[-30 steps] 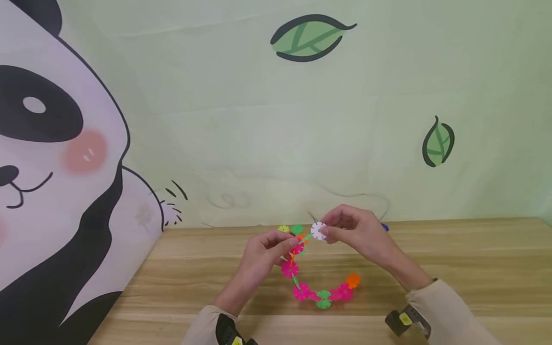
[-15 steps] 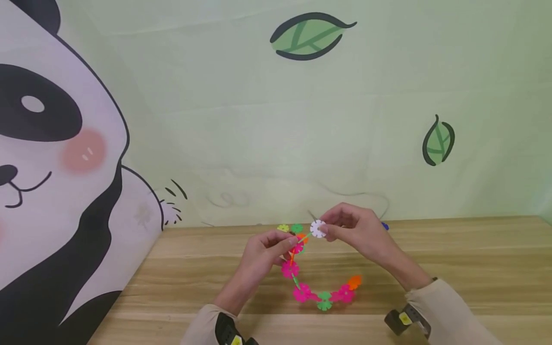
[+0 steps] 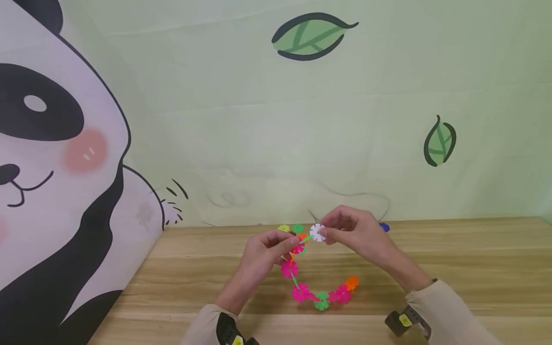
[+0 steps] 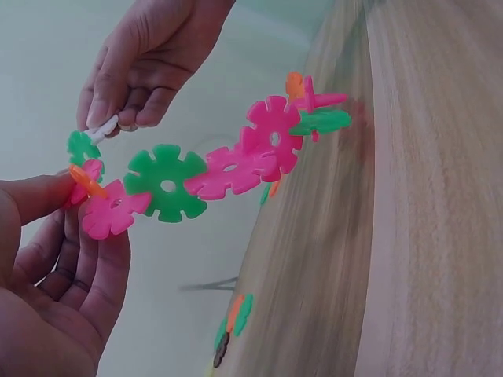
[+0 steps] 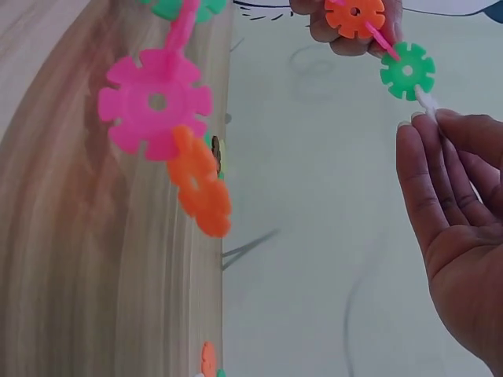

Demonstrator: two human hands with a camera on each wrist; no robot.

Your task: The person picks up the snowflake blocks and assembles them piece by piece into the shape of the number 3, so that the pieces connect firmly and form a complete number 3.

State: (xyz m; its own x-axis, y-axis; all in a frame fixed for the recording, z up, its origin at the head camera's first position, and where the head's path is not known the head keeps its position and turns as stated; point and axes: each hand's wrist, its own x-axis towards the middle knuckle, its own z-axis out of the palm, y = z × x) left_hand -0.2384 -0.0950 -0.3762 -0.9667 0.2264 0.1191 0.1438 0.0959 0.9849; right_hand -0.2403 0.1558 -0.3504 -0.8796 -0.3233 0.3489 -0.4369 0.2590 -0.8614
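A chain of slotted plastic flower pieces hangs in a curve between and below my hands. With thumb and fingers, my left hand [image 3: 260, 251] pinches the chain at a pink flower piece [image 3: 298, 247] close to its upper end. My right hand [image 3: 360, 232] pinches a white flower piece [image 3: 317, 233], whose edge meets a green flower piece [image 5: 407, 71] at that end. Further along come more pink pieces and a larger-looking green piece [image 4: 167, 184] in the left wrist view. An orange flower piece [image 5: 200, 184] forms the loose lower end, over the tabletop.
Loose flower pieces lie along the back edge of the wooden table [image 3: 194, 278], among them a yellow piece [image 3: 283, 228], a green one [image 3: 298, 228] and a blue one [image 3: 385, 227]. Behind stands a pale green backdrop [image 3: 241, 134] with a panda drawing.
The chain's loose lower end sways slightly, its orange piece shifting right and then back left. Both hands keep the same pinch, nearly still.
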